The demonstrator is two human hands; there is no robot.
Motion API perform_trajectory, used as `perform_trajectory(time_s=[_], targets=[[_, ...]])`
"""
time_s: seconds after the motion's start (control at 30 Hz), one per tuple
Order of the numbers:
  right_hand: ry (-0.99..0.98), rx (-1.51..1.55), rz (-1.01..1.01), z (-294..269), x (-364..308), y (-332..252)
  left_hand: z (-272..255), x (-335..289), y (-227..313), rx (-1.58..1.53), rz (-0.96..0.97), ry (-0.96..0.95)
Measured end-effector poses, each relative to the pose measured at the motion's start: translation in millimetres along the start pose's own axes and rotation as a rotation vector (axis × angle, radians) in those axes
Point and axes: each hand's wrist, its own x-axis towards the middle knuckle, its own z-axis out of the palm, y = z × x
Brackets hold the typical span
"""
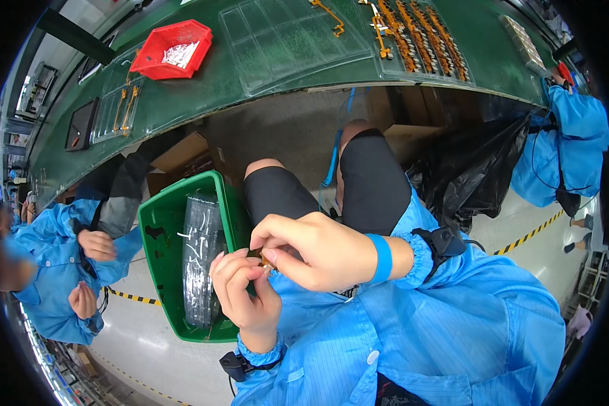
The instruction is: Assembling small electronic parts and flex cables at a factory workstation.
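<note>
With right hand point(311, 254) and left hand point(247, 298) together above the lap point(281, 193), pinching one tiny orange part point(265, 261) with a whitish end between both sets of fingertips. Mostly hidden by the fingers, so can't tell its full shape.

Working in mid-air, could easily lose it: with one slack pinch, down to the lap, the floor point(139, 338), or the bin point(171, 298) just left, and then tough to spot among clear trays point(201, 271). Could also get creased or torn by pulling too hard between two tight grips; probably bendy, judging by similar strips point(423, 40) on the bench point(183, 103).

Counting, near to far: two hands, one part, one blue wristband point(380, 259), two black wrist gadgets point(443, 248). One bin, with trays nested too tightly to count. Two coworkers in blue, one left point(57, 247), one right point(568, 145). One black bag point(477, 172), right, under the bench. On the bench, three trays: right point(390, 70), about four packed rows of strips plus a looser one; middle point(284, 51), one strip; left point(107, 123), at least two. Also one red tub point(149, 62), far left, with too many white bits point(181, 54) to count.
</note>
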Motion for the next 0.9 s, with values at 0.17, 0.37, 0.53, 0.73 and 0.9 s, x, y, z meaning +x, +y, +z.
perform_trajectory(time_s=[0.17,0.37,0.53,0.73,0.9], targets=[[0.158,0.103,0.088,-2.2,4.5,6.8,-12.4,-18.6,-15.2,-0.037,0.098,0.263],[0.172,0.319,0.184,-10.6,6.0,16.0,-55.2,-64.4,-86.6,0.278,-0.514,0.324],[0.191,0.459,0.2,-8.9,8.0,20.8,-78.4,-115.6,-144.9,0.799,-0.607,-0.072],[0.118,0.539,0.24,-5.9,12.5,21.1,-58.6,-59.5,-99.6,0.678,-0.454,0.031],[0.053,0.546,0.285,-6.9,13.8,24.1,-42.0,-37.3,-41.8,0.071,-0.494,0.33]])
